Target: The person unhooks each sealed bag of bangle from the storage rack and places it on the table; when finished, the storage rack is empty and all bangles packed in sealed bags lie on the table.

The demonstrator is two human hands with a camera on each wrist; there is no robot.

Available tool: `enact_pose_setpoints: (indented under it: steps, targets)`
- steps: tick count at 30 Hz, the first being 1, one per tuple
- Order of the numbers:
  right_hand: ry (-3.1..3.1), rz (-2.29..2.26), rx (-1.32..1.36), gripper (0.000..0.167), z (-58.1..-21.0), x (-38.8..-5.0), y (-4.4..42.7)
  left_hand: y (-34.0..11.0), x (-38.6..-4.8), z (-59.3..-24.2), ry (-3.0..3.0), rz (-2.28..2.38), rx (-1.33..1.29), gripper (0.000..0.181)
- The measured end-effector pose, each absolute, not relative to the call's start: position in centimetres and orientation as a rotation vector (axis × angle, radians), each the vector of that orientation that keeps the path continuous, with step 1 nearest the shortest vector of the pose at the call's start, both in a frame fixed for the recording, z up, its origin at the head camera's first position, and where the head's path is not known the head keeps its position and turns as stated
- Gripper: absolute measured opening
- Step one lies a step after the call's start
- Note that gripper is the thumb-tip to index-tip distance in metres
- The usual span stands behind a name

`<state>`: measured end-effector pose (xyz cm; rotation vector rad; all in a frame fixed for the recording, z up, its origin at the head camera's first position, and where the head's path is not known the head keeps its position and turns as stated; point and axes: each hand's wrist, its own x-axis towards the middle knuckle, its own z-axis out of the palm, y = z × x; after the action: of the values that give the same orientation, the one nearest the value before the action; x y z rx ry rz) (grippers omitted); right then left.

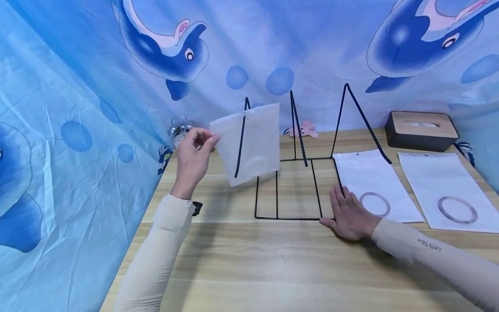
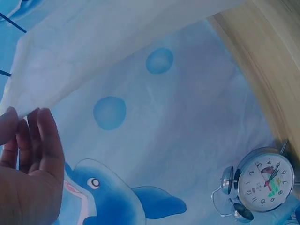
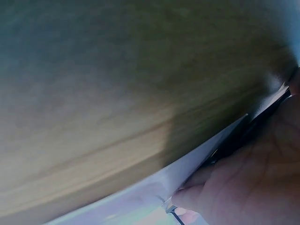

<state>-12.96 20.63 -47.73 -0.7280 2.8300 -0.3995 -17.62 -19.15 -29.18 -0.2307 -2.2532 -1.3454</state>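
My left hand pinches the left edge of a thin, flat white pouch between thumb and fingertips, holding it raised off the table. One slanted bar of the black wire rack crosses in front of that pouch. In the left wrist view, the pouch stretches up and right from my fingers. My right hand rests with straight fingers on the front right corner of the rack's base, overlapping the edge of a white pouch printed with a grey ring. The right wrist view is dark and blurred.
A second ring-printed pouch lies farther right. Behind it stands a dark tissue box with a wooden lid. A twin-bell alarm clock is at the back left, and a small pink figure is behind the rack. Blue dolphin-printed cloth surrounds the table.
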Motion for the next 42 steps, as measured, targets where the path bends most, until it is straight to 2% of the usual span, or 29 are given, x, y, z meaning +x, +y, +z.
enact_pose_setpoints:
  steps: [17, 33, 42]
  targets:
    - [2.822, -0.367, -0.692, 0.094, -48.0, -12.8, 20.3, -20.3, -14.9, -29.7, -2.336, -1.579, -0.261, 0.029]
    - [2.828, -0.394, -0.703, 0.093, -48.0, -12.9, 20.4, -20.6, -10.6, -30.8, -2.169, -1.835, -0.215, 0.007]
    - [2.831, -0.379, -0.684, 0.091, -48.2, -13.4, 20.6, -21.2, -8.3, -30.3, -2.158, -1.919, -0.345, 0.017]
